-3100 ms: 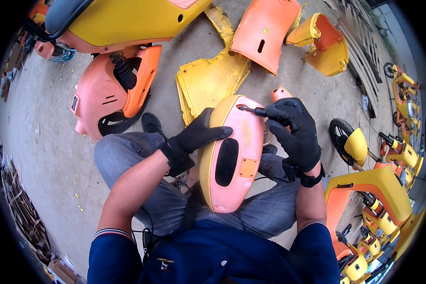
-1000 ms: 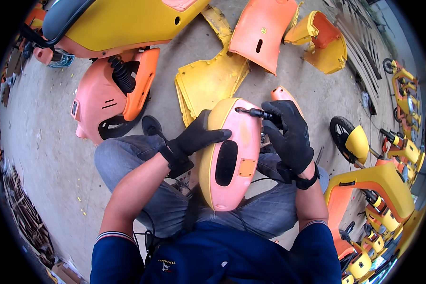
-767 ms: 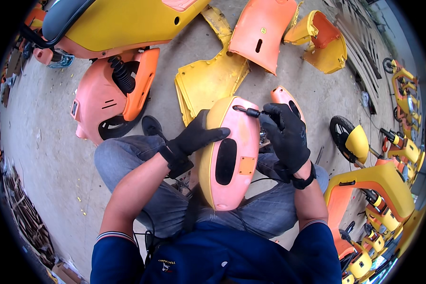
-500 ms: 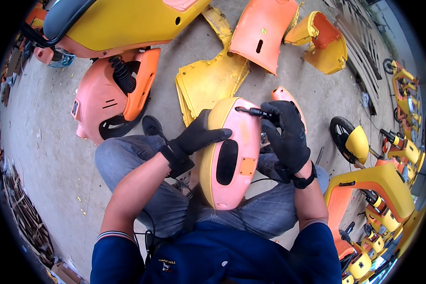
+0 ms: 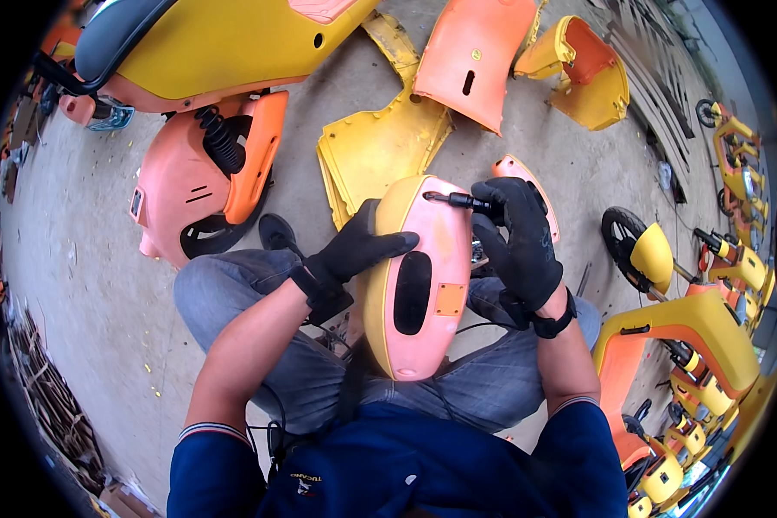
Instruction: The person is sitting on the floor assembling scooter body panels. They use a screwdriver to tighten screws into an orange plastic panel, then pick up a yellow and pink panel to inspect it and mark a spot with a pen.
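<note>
Between my bent knees stands a rounded pink and yellow scooter body part (image 5: 435, 250), with a dark oval opening and a small orange plate on its face. My left hand (image 5: 363, 249), in a black glove, grips its left side, thumb laid on the pink face and the other fingers mostly hidden. In the fingers of my gloved right hand (image 5: 520, 237) is a black screwdriver (image 5: 460, 201), held nearly level. Its tip sits in a recess near the part's far end. The glove hides most of the handle.
Ahead on the concrete lie a yellow panel (image 5: 380, 151), an orange panel (image 5: 476, 65) and a curved yellow cover (image 5: 597, 78). A small orange piece (image 5: 527, 186) lies beyond my right hand. A yellow scooter (image 5: 207, 56) stands far left. Several scooters line the right.
The view has shifted slightly. Both hands keep their hold, and the screwdriver tip stays at the same recess.
</note>
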Demonstrator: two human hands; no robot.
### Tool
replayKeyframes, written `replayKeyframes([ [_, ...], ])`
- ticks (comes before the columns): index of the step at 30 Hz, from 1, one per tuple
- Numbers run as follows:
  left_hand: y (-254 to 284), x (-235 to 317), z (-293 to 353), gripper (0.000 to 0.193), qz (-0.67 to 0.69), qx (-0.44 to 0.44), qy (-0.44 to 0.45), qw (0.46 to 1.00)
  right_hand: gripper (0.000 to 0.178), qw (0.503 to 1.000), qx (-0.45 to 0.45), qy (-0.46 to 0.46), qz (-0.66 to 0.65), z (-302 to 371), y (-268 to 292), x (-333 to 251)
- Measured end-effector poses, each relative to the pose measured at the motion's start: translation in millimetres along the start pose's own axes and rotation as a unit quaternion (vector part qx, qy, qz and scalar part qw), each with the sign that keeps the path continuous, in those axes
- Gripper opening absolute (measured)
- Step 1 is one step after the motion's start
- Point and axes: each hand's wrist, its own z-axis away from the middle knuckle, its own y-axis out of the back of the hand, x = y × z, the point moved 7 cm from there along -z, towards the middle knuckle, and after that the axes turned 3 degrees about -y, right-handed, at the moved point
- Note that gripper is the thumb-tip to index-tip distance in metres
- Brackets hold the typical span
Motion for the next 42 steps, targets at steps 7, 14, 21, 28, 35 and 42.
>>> replayKeyframes([
  [7,-2.2,5.5,1.2,0.064,0.021,-0.008,-0.009,1.0,0.027,0.994,-0.049,-0.094,0.019,2.0,-3.4,15.9],
  [14,-1.6,5.1,-1.0,0.065,0.017,-0.007,-0.016,1.0,0.025,1.0,0.024,0.002,0.009,-1.6,-0.5,1.5],
  [21,1.4,-4.5,-0.6,0.068,-0.001,0.011,-0.014,1.0,0.023,0.999,-0.008,-0.039,0.013,1.7,-1.8,12.2],
  [28,-3.5,9.3,1.1,0.067,0.034,-0.008,-0.002,0.999,0.028,0.994,-0.022,-0.102,-0.024,3.5,-8.4,20.3],
  [35,0.4,0.8,0.6,0.068,-0.007,0.006,0.003,1.0,0.034,0.999,-0.029,-0.019,-0.013,1.9,-5.9,14.5],
  [42,2.6,-2.3,0.9,0.07,-0.006,0.004,-0.011,1.0,0.028,0.991,-0.036,-0.129,-0.021,2.2,-5.9,17.5],
])
